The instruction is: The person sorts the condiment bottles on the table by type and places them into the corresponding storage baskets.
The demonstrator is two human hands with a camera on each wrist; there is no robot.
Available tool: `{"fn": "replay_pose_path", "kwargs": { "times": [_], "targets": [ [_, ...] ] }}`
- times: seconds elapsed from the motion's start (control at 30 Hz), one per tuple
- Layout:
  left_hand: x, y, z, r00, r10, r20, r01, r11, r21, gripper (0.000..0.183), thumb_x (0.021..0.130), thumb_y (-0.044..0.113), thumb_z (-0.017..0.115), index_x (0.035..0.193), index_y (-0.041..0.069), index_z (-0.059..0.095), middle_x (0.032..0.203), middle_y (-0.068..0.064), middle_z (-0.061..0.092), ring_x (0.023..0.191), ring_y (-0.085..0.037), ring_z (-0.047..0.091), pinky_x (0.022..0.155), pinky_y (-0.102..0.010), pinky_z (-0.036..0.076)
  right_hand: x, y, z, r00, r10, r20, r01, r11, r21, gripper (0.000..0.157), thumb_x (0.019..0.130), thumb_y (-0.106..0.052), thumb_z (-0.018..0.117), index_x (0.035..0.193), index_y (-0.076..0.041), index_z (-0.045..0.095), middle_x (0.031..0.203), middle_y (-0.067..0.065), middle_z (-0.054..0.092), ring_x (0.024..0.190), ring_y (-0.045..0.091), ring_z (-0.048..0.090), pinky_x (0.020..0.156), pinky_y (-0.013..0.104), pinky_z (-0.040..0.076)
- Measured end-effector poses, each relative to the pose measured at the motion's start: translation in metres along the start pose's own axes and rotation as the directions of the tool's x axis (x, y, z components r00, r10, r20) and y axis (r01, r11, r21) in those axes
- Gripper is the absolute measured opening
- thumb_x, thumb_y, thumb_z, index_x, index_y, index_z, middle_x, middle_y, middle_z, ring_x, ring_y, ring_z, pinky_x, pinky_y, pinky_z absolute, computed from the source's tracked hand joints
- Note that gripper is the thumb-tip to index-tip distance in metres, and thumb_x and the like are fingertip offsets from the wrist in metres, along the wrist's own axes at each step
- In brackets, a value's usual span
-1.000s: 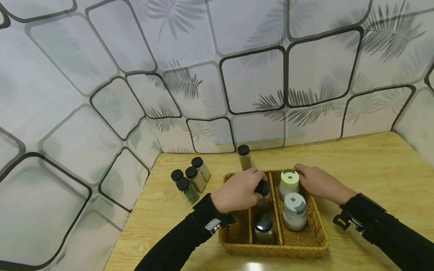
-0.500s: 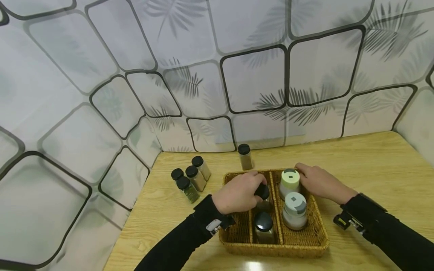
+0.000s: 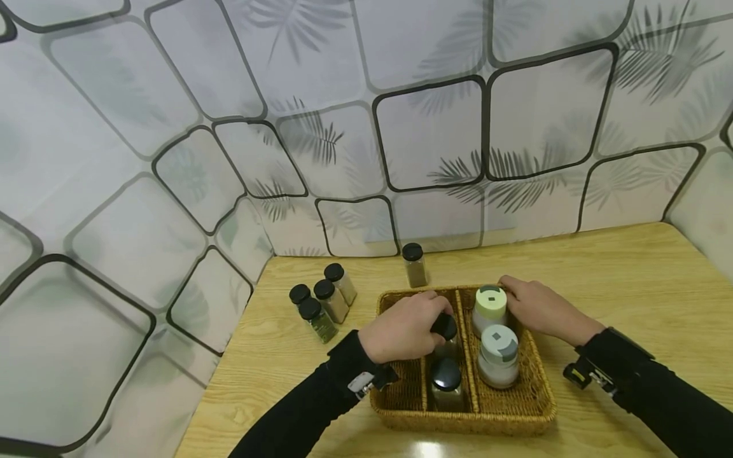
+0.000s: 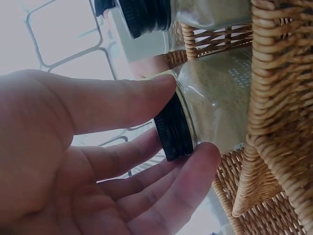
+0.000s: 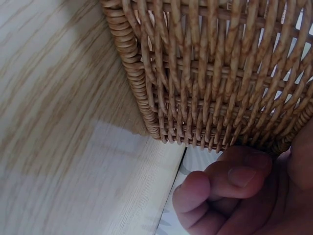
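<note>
My left hand pinches the black lid of a spice jar between thumb and fingers. That jar stands in the middle compartment of the wicker basket, close behind a second black-lidded jar. My right hand grips the basket's far right corner; in the right wrist view its fingers are curled against the woven edge. Two jars, one with a yellow-green lid and one with a pale grey-green lid, stand in the right compartment. My left hand covers part of the left compartment.
Several black-lidded spice jars cluster on the wooden table to the basket's left. One more jar stands behind the basket. A patterned wall covering rises at the table's back and left.
My left hand has shifted the held jar slightly toward the front, nearer the other jar in the middle compartment. My right hand has stayed at the basket corner.
</note>
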State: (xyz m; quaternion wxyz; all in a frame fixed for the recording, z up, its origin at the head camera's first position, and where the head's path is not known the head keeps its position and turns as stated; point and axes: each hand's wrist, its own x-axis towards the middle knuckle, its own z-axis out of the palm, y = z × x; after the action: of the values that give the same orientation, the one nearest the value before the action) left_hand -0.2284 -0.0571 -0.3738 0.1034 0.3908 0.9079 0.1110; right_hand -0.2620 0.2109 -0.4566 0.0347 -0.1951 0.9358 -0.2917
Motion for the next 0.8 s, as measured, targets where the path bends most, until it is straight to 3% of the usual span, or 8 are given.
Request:
{"fn": "replay_pose_path", "kwargs": {
  "times": [0.8],
  "targets": [
    [-0.0008,-0.0008,-0.0006,0.999,-0.024,0.043,0.026,0.999,-0.032,0.039,0.086,0.023,0.072,0.12,0.013,0.056,0.101,0.0,0.057,0.075,-0.004,0.049,0.065,-0.02,0.045,-0.0004,-0.0012,-0.0005,1.0,-0.006,-0.008,0.006,1.0,0.004,0.017,0.103,-0.013,0.038,0.1,-0.009,0.054,0.061,0.003,0.048,0.043,0.014,0.041,0.042,0.03,0.035]
  ]
}}
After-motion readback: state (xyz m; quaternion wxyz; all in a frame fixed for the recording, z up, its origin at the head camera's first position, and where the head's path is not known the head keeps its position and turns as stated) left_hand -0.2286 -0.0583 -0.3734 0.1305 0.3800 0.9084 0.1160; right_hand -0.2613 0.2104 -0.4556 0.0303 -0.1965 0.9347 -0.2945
